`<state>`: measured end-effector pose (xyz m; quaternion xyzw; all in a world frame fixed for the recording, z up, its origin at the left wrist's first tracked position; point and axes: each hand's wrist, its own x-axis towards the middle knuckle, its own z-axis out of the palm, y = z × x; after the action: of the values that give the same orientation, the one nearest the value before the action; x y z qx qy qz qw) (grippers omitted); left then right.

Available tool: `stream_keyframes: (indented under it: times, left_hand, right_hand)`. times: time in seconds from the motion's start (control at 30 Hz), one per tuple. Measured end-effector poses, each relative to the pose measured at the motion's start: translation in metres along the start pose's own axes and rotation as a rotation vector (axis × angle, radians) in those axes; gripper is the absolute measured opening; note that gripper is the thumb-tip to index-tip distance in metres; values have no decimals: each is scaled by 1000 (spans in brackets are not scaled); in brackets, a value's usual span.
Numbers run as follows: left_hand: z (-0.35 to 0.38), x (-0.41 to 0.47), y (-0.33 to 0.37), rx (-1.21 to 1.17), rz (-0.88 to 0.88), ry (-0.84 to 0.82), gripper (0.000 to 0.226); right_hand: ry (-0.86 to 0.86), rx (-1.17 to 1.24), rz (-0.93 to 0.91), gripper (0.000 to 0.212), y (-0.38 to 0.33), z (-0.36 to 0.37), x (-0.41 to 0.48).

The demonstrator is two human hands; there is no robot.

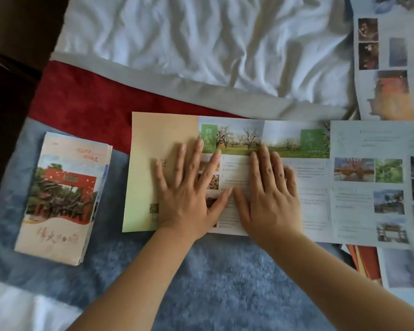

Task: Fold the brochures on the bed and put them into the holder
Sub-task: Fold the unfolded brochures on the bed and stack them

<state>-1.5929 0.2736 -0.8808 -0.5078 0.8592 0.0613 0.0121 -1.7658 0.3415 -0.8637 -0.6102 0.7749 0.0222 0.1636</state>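
On the near middle of the bed, we note one long brochure [308, 187] lying unfolded on a fuzzy blue blanket [225, 271], its panels running left to right. The leftmost panel is plain beige; the next ones carry orchard photos with green labels (print too blurred to read).

Left hand [187, 187]: flat on the brochure, fingers straight and spread, lying across the line between the beige panel and the first photo panel. Right hand [270, 189]: flat just beside it on the next panel, fingers straight. The thumb tips meet or nearly meet; we cannot tell which. Neither hand grips anything; both press down on the paper.

To the left, well apart from the open sheet, a stack of folded brochures [62, 197] rests on the blanket, red gate picture on top.

At the far right, another unfolded sheet [392, 56] lies on the rumpled white bedsheet [201, 39]. More printed sheets [404, 266] lie near right, partly under the brochure. A red runner [86, 103] crosses between bedsheet and blanket.
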Motion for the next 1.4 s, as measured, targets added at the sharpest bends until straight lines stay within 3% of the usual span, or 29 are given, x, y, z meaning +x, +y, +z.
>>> stream_keyframes:
  times: [0.27,0.43,0.67,0.83,1.03,1.4]
  left_hand:
    - [-14,-16,-66,3,-26,-47,88]
    - [-20,-22,-100,15,-177,-50,105]
    - [-26,-22,-100,-121,-209,-37,103]
    - [-34,-9,-105,-77,-247,-40,106]
    - [-32,5,-103,-125,-234,-75,103]
    - [-45,7,-75,-479,-167,-110,96]
  right_hand:
    - [81,-54,-136,81,-26,8,10]
    - [123,-52,-132,81,-32,19,9]
    - [112,-51,-121,81,-36,18,7]
    - [97,-29,-120,79,-39,10,7]
    - [150,114,2,68,-53,13,13]
    - [162,60,11,77,-53,20,15]
